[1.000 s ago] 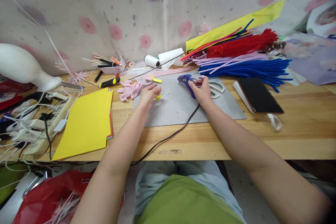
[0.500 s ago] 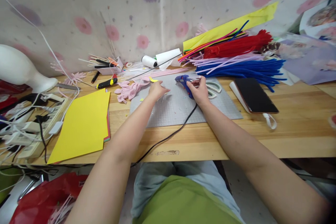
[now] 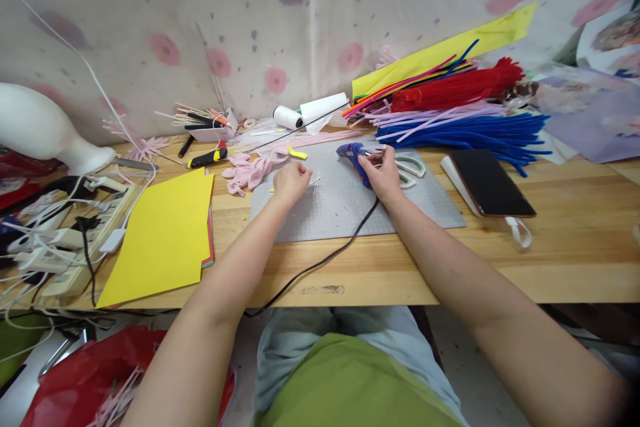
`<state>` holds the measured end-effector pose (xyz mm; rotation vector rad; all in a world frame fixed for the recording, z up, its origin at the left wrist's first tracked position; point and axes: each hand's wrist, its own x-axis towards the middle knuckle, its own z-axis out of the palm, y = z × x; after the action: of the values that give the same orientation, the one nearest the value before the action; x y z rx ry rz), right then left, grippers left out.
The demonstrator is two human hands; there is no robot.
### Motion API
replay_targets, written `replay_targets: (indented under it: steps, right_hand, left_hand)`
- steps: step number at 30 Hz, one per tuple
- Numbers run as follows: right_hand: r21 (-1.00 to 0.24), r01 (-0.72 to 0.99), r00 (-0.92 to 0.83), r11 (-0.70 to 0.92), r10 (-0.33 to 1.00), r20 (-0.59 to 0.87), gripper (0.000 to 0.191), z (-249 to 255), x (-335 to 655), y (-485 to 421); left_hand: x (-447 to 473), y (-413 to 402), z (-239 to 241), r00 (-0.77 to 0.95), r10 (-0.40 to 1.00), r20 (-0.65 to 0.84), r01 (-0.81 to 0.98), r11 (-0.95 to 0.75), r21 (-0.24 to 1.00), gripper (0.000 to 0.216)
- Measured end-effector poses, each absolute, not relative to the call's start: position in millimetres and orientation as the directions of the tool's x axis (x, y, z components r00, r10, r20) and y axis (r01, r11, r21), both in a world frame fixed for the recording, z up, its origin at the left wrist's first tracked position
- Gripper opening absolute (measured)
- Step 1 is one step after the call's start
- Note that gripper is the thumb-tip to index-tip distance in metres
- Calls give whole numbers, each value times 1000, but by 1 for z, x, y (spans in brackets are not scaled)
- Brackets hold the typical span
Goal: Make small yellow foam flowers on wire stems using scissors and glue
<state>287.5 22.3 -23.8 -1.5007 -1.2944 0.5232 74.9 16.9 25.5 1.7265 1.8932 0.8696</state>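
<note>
My right hand (image 3: 384, 175) is wrapped round the handle of a blue glue gun (image 3: 353, 156) that lies on a grey cutting mat (image 3: 350, 203), its black cord (image 3: 320, 260) running off the desk's front edge. My left hand (image 3: 291, 182) rests curled on the mat, fingers pinched together beside a small bunch of thin white strands (image 3: 316, 181); what the fingers hold is hidden. A yellow scrap (image 3: 299, 153) and pink pipe-cleaner petals (image 3: 250, 170) lie just behind that hand.
Yellow card sheets (image 3: 167, 233) lie at left beside power strips (image 3: 60, 240). Bundles of blue, red and lilac pipe cleaners (image 3: 460, 113) stack at back right. A black phone (image 3: 487, 181), white scissors (image 3: 413, 167), a utility knife (image 3: 207, 157) and a thread spool (image 3: 289, 117) sit nearby.
My left hand reached forward toward the yellow scrap, then drew back onto the mat beside the white strands. My right hand stayed on the glue gun.
</note>
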Motion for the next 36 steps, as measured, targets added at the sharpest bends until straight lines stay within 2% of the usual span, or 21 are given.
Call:
replay_targets:
  steps: [5,8,10,12,14,18,20,22,26,28,33,36]
  right_hand:
    - [-883,451,321,129,899,296,58,-25,288,23]
    - [-887,444,321,127,902,290,59,-26,288,23]
    - [-886,447,320,123,903,287,59,-26,288,24]
    - [-887,444,323,128,900,292,58,-27,288,24]
    - [-891,431,328,140,896,299,57,-27,288,24]
    - [-903,401,335,154,893,301,55,-27,287,24]
    - [-906,391,335,163,892,305,54,-27,287,24]
    - [-906,386,333,172,890,310,53,-28,288,24]
    - [-911,367,339,190,884,321,52,-32,289,27]
    - [-911,362,338,198,883,326,52,-34,290,28]
    - [-910,359,330,209,883,333,49,-35,290,29]
    - [-914,348,337,207,882,329,48,-34,290,29]
  left_hand:
    - [83,5,14,6,983,181,879,-92,469,23]
    - [90,5,7,51,974,223,909,-138,394,16]
    - [93,8,4,40,972,233,912,-131,389,7]
    - [92,12,2,-15,975,223,893,-87,441,8]
    - [88,19,3,-93,979,181,836,-22,549,9]
    - [79,33,6,-235,970,58,604,99,791,13]
    - [79,37,7,-255,965,56,488,79,869,14]
    - [81,37,6,-203,976,81,465,23,885,16]
    - [83,29,5,-94,992,86,606,-11,795,25]
    - [78,28,5,-140,983,116,594,-11,804,23]
    - [49,27,7,-276,925,260,414,-130,901,10]
    - [29,22,9,-345,895,284,374,-147,916,5]
